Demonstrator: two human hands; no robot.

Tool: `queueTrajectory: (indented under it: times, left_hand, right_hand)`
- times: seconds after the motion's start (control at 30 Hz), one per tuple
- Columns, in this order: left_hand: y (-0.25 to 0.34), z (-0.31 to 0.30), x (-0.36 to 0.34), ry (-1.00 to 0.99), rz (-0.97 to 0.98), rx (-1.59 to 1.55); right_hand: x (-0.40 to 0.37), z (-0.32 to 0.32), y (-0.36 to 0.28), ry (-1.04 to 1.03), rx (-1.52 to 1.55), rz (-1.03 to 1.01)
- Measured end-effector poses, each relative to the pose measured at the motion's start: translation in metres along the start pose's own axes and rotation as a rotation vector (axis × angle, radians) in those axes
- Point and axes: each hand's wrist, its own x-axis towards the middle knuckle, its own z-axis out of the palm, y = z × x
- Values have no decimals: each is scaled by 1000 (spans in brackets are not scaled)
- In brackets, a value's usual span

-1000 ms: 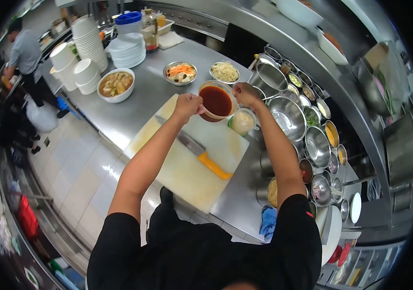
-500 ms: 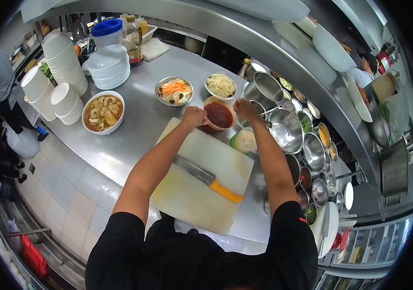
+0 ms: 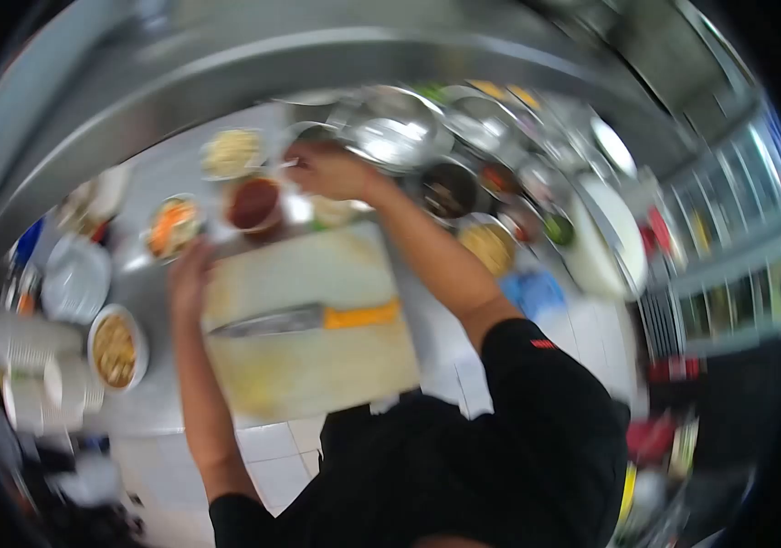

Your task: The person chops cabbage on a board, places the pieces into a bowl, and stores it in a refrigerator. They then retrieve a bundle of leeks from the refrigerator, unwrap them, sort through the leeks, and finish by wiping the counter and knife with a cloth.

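Note:
My right hand [image 3: 325, 172] is at the far side of the counter, just right of a tub of dark red sauce [image 3: 254, 203]. Its fingers look closed, with a small pale bit at the fingertips that blur keeps me from naming. Smeared by motion, my left hand [image 3: 189, 272] is by the left edge of the cutting board [image 3: 317, 274], below a bowl of shredded carrot and other vegetables [image 3: 172, 226]. A knife [image 3: 317, 319] with a yellow handle lies across the board. Behind the sauce stands a bowl of pale shreds [image 3: 231, 152].
Several metal pots and bowls [image 3: 390, 128] crowd the back right. On the left are a bowl of food in broth [image 3: 117, 349], stacked white bowls [image 3: 30, 338] and stacked lids [image 3: 76, 277]. A metal shelf [image 3: 253, 68] overhangs the counter. A large white round board [image 3: 599, 239] is at right.
The view has swung to the right and blurred. My hands have parted from either side of the sauce tub: the left has drawn back towards the board's left edge, the right stays near the pots.

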Motion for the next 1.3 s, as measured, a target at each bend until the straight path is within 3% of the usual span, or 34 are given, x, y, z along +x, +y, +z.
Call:
queueTrajectory:
  times: [0.03, 0.1, 0.13, 0.17, 0.23, 0.3, 0.33, 0.37, 0.4, 0.43, 0.47, 0.53, 0.6, 0.67, 0.73, 0.77, 0.83, 0.87, 0.9, 0.93, 0.97, 1.03, 1.07, 1.13, 1.2, 1.23, 1.3]
  left_hand:
    - [30, 12, -34, -56, -5, -33]
    - [41, 7, -85, -177, 108, -19]
    - [44, -6, -108, -245, 144, -2]
    - [32, -19, -123, -238, 147, -10]
    - [0, -39, -177, -516, 258, -287]
    - [-21, -37, -236, -533, 235, -352]
    - [-33, -30, -273, -345, 125, -352]
    - [-35, -19, -299, -412, 79, -341]
    - [-48, -12, -323, -458, 46, -340]
    - [-46, 9, -346, -456, 35, -357]
    - [-53, 24, -367, -490, 74, -371]
    - [-68, 43, -410, -427, 53, -327]
    - [-85, 57, -441, -310, -138, -340]
    - [-121, 62, -468, -217, -212, -337]
    - [-169, 64, -487, 124, -383, -237]
    - [-185, 67, -499, 138, -374, -274]
    - [-219, 71, -519, 507, -455, -40]
    - [-243, 73, -532, 585, -500, 102]
    - [-274, 75, -543, 584, -496, 75]
    - [-307, 79, -553, 652, -428, 89]
    - [-329, 81, -566, 718, -366, 102]
    - [-336, 66, -593, 476, -504, 29]
    - [-339, 63, -604, 526, -499, 136]
    - [-356, 60, -628, 633, -451, 286]
    - [-369, 53, -653, 732, -418, 230]
    - [-367, 48, -666, 767, -427, 135]
    - [-399, 47, -700, 857, -332, 214]
  right_hand:
    - [-38, -8, 4, -37, 360, -26]
    - [-130, -43, -10, -19, 403, 37]
    - [-173, -61, -4, -57, 210, -64]
    - [-217, -74, -5, -103, 227, 76]
    - [-294, -88, 24, -66, 337, 399]
    - [-355, -97, 81, -22, -99, 670]
    - [-385, -96, 119, 28, -279, 848]
    - [-418, -92, 178, 80, -342, 873]
    - [-416, -85, 169, 166, -237, 1005]
    - [-424, -79, 201, 133, -283, 984]
    - [-455, -62, 294, 192, -657, 656]
    - [-440, -43, 310, 214, -762, 654]
    - [-443, -45, 306, 275, -802, 434]
    - [-443, -50, 296, 251, -794, 459]
    - [-454, -68, 313, 209, -691, 385]
    - [-450, -76, 293, 196, -719, 357]
    - [-447, -90, 232, -87, -308, 870]
    - [-440, -92, 182, -89, -340, 860]
    - [-425, -84, 127, -257, -429, 925]
    - [-415, -67, 91, -423, -515, 991]
    - [-413, -49, 75, -476, -384, 807]
    - [-399, 20, 34, -558, -173, 497]
    - [-391, 74, 4, -589, -95, 380]
    - [-376, 170, -30, -641, -119, 557]
    - [-360, 266, -14, -758, 135, 388]
    - [-351, 315, 10, -749, 179, 121]
    - [-311, 399, 1, -688, 193, 254]
